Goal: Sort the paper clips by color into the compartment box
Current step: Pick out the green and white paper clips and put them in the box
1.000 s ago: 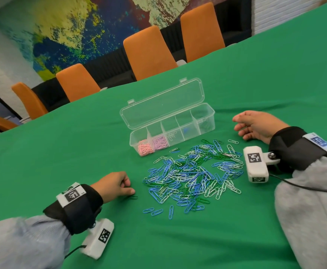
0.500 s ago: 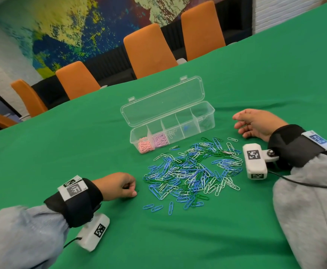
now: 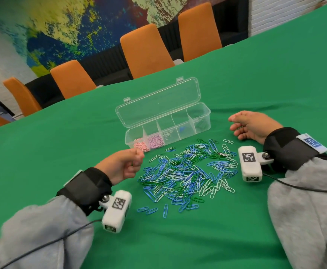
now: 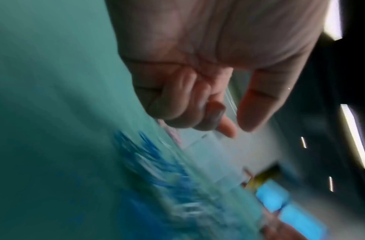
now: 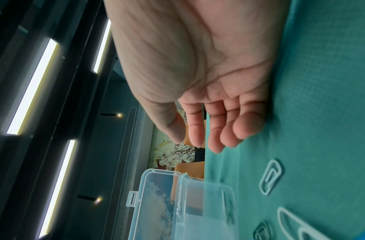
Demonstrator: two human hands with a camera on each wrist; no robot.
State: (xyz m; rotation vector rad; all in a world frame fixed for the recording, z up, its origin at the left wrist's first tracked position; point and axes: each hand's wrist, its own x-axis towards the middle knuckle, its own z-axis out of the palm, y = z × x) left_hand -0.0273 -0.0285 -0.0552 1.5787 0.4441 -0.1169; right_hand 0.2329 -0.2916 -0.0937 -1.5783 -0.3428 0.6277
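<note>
Resting on the green counter [image 3: 255, 74], the compartment box [image 3: 203, 121] sits lid-open at 12 o'clock of the paper clips [image 3: 188, 171]. Left hand [image 3: 124, 164], at 9 o'clock of the pile, has fingers curled.

Left wrist view: blurred; contents of the fingers [image 4: 177, 100] cannot be determined.

Right wrist view: right hand [image 5: 208, 73] fingers relaxed, apart, empty.
</note>
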